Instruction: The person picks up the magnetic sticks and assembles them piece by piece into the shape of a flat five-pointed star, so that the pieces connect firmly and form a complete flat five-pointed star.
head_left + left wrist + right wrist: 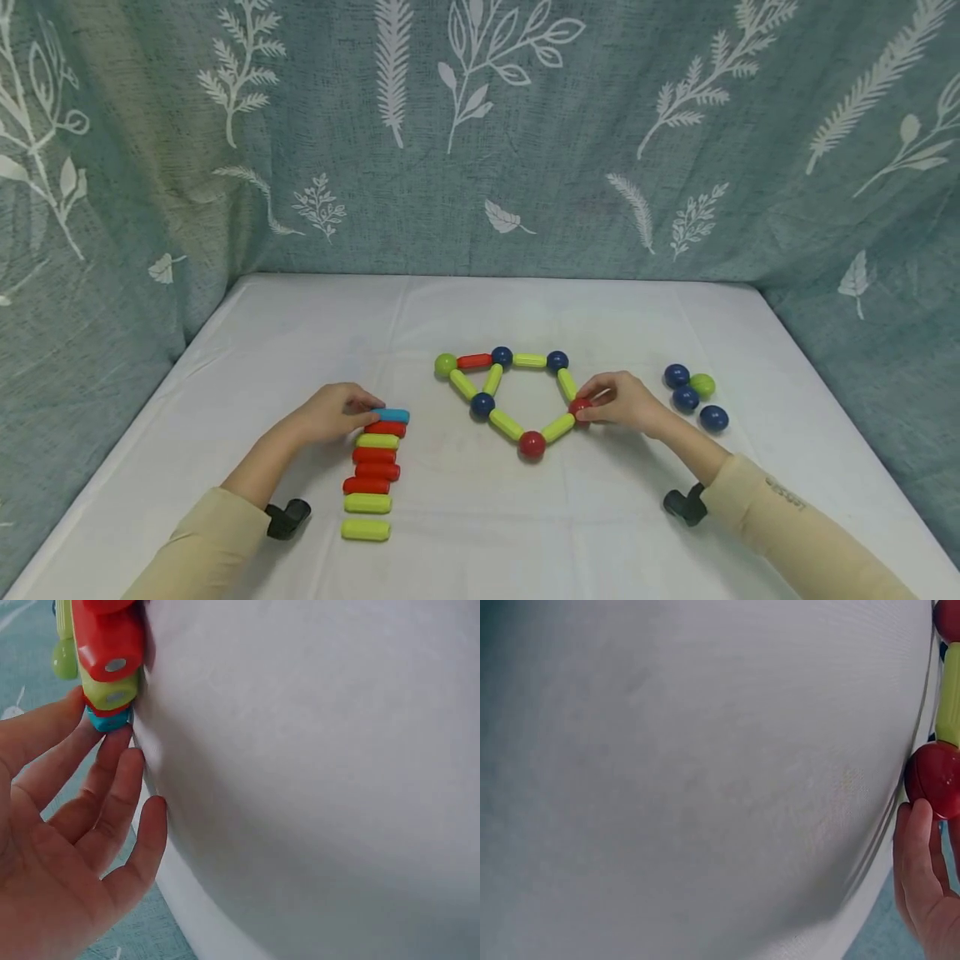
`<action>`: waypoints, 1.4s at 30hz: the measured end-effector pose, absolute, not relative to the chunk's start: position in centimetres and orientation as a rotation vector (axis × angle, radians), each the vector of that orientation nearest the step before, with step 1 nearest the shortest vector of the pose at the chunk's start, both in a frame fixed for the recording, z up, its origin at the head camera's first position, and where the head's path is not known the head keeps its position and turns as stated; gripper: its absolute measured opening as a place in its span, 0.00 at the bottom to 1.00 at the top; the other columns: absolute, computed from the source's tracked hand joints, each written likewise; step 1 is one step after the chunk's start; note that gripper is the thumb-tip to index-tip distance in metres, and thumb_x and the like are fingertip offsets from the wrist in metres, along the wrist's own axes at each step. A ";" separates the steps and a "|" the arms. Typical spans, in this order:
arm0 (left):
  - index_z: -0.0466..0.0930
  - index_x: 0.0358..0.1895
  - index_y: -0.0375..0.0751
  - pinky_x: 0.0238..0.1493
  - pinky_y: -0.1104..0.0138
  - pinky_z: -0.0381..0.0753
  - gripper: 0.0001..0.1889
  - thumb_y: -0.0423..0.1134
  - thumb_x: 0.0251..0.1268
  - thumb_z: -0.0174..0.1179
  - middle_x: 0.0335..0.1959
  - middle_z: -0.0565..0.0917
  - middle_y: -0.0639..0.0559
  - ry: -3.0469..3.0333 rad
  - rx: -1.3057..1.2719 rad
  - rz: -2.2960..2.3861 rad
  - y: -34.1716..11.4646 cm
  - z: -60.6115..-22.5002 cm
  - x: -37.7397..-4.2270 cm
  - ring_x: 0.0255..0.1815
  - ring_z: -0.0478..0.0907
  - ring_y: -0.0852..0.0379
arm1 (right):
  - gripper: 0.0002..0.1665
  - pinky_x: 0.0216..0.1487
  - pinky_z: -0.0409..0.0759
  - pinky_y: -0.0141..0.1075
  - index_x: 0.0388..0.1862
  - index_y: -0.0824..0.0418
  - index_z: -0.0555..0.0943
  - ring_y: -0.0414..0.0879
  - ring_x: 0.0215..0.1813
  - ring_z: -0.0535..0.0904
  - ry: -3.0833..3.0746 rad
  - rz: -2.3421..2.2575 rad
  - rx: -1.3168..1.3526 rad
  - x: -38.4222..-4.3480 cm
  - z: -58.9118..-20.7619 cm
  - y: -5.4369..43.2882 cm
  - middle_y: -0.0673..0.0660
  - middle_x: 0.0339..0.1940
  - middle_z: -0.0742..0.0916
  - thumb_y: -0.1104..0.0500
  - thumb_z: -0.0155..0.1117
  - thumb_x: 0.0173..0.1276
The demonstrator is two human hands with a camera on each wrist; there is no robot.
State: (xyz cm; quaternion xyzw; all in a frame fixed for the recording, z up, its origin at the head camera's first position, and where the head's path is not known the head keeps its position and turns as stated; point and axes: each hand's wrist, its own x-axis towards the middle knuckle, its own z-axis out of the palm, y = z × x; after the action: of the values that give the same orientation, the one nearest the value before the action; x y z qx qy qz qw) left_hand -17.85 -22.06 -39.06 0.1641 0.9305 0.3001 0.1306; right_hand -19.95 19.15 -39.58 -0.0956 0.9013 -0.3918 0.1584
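My left hand [333, 412] pinches the left end of a blue magnetic stick [393, 415] between thumb and fingers. That stick lies at the far end of a column of red and yellow-green magnetic sticks [372, 471]; in the left wrist view the blue stick [109, 720] shows just beyond the fingertips. My right hand [622, 402] holds a red ball [579, 409] at the right corner of a flat frame of sticks and balls. In the right wrist view the fingers touch the red ball [934, 780], joined to a yellow-green stick [950, 697].
The frame's other corners are a green ball [446, 365], another red ball [532, 445] and dark blue balls [482, 406]. Several loose balls [685, 398], blue and green, lie right of the right hand. A leaf-patterned curtain [480, 192] hangs behind the white-covered table [480, 533].
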 end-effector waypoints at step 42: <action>0.84 0.41 0.40 0.48 0.63 0.74 0.14 0.44 0.53 0.65 0.46 0.80 0.44 2.640 -0.188 1.101 -4.7 -37.3 -28.9 0.48 0.74 0.50 | 0.15 0.35 0.78 0.35 0.41 0.65 0.81 0.46 0.38 0.78 2.564 -1.141 -0.303 -20.3 -39.6 18.9 0.55 0.37 0.83 0.62 0.70 0.54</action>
State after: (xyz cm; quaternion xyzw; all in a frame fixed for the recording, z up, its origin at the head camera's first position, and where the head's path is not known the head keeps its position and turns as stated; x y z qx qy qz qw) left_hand -28.94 -4.69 -37.30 -0.0649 0.9123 0.3803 0.1371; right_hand -20.32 18.91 -39.58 -0.1060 0.8969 -0.3990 0.1586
